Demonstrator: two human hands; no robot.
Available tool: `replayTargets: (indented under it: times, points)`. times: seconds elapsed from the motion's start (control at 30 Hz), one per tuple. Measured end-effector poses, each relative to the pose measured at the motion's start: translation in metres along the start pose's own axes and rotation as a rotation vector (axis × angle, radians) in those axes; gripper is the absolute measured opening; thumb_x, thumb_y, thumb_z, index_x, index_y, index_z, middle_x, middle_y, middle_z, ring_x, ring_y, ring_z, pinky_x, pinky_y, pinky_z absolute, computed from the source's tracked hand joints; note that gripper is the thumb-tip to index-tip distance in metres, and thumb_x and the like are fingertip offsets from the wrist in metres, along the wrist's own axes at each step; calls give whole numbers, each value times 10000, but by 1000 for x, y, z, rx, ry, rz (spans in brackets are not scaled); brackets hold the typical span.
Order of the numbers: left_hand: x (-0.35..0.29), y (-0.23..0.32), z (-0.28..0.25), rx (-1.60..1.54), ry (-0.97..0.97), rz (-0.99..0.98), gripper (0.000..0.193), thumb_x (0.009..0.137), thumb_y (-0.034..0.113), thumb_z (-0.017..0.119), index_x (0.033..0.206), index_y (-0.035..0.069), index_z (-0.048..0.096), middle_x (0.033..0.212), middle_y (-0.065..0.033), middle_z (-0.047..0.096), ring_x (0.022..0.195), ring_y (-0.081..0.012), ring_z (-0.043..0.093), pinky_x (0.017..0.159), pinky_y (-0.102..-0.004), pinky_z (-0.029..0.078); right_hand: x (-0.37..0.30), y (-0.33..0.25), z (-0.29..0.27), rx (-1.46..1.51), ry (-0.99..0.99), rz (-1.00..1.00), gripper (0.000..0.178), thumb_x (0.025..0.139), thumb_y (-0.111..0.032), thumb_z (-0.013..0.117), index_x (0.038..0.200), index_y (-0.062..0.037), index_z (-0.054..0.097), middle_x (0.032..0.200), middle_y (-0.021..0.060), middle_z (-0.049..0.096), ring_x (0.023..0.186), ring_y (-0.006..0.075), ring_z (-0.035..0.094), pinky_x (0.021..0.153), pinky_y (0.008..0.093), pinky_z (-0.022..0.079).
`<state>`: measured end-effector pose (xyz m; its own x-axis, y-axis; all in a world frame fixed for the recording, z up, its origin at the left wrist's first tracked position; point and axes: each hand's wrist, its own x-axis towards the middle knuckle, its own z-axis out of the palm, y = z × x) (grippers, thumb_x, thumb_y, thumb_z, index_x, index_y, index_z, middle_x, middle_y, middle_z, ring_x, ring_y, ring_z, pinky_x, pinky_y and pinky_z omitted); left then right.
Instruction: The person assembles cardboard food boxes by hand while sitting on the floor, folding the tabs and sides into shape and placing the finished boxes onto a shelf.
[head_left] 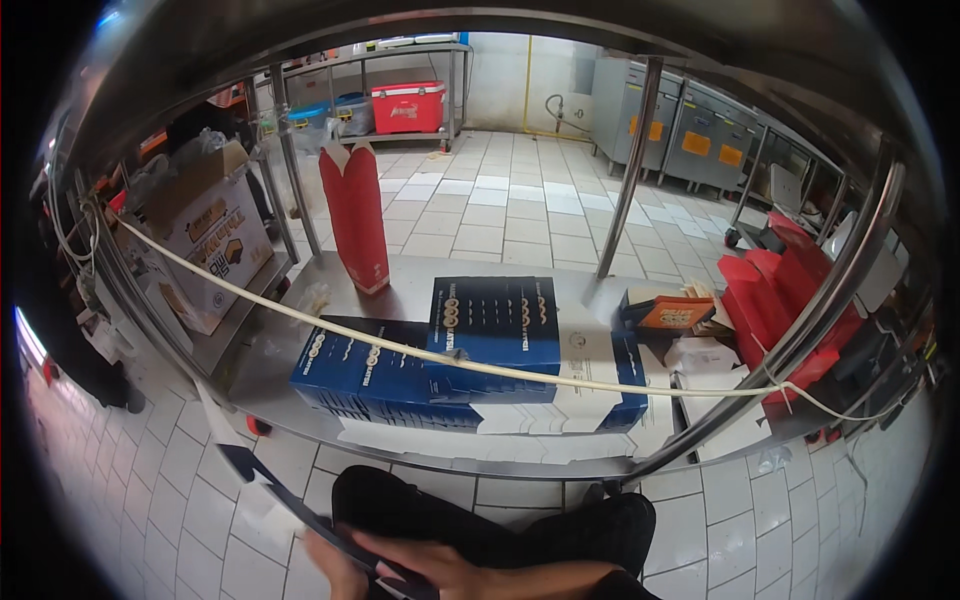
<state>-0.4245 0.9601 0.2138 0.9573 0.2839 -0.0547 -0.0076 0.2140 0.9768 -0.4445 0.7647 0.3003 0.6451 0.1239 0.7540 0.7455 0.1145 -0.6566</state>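
At the bottom of the view, my left hand (338, 568) and my right hand (425, 560) are both closed on a flat, folded cardboard box blank (265, 475), dark blue and white. It is tilted and seen nearly edge-on, its far end reaching up to the left. Some of my fingers are hidden behind it or blurred. In front of me, stacks of flat blue-and-white box blanks (490, 330) lie on the lower shelf (410, 270) of a steel table. A tall red carton (355, 220) stands upright at their far left.
A cream cable (290, 310) hangs across the shelf front, between table legs. Red cartons (780, 290) and an orange-and-black box (675, 312) sit at right. A large printed cardboard box (220, 240) is at left. Farther off are a red cooler (408, 107) and steel cabinets (690, 130).
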Motion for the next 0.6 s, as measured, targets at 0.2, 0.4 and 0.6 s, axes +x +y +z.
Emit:
replayTargets:
  times: [0.2,0.4,0.6]
  points:
    - [-19,103,-10,-452,-577,-48,732,984,568,385,1439,-4,366,1408,-196,466,1281,-341,472,1098,-470,353,39,-45,-61,-494,-483,-298,400,928,-191,604,1326,-171,567,1450,148,465,1352,318,403,1049,400,443]
    - [8,124,65,-400,-470,132,397,812,-5,696,1171,-46,531,976,-105,659,817,-148,637,781,-275,521,17,-34,-60,288,-18,77,344,919,-179,590,1222,-25,644,1317,216,581,1190,349,597,1002,384,492]
    - [-16,123,96,240,-498,177,261,709,-65,696,964,-66,643,889,-93,703,765,-129,654,714,-255,519,32,-48,-71,-785,1,-69,421,757,51,696,1176,22,657,1287,238,592,1049,291,679,835,330,580]
